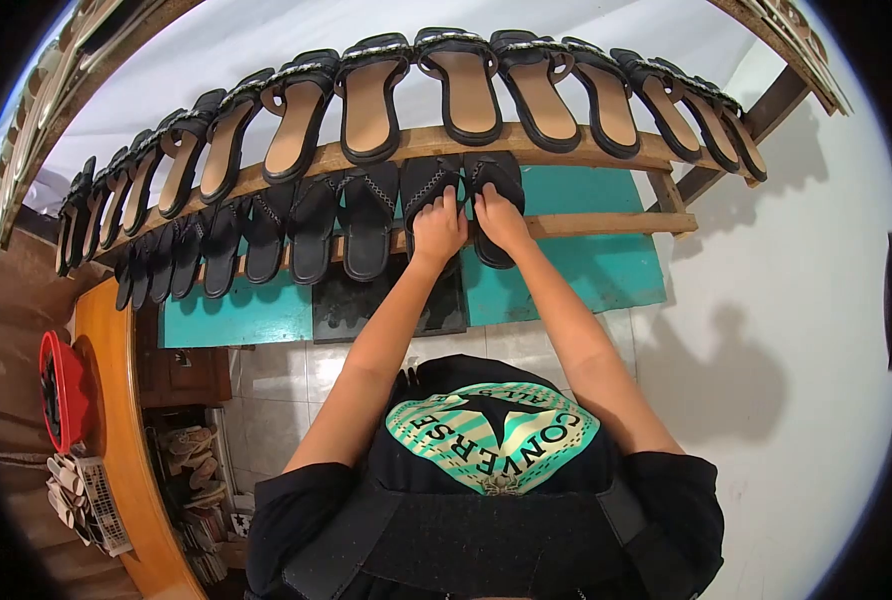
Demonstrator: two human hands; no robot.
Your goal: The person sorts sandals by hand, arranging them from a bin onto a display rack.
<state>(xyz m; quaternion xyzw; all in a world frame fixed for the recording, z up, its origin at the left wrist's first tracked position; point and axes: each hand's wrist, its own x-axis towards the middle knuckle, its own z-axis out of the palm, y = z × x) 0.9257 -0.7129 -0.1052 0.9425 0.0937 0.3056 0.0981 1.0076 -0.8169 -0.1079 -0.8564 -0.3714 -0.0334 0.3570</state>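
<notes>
Two black flip-flops with decorated straps lean side by side at the right end of the lower row on a wooden rack. My left hand is closed on the left flip-flop, its fingers at the strap and covering much of the sole. Beside it, my right hand grips the right flip-flop near its strap, with the thumb toward the inner edge. Just left of my left hand stands another black flip-flop in the same row.
Above runs an upper row of black slides with tan insoles, resting on a wooden rail. A teal panel lies below the rack. At left are an orange-brown counter, a red basin and a crate. A white wall bounds the right.
</notes>
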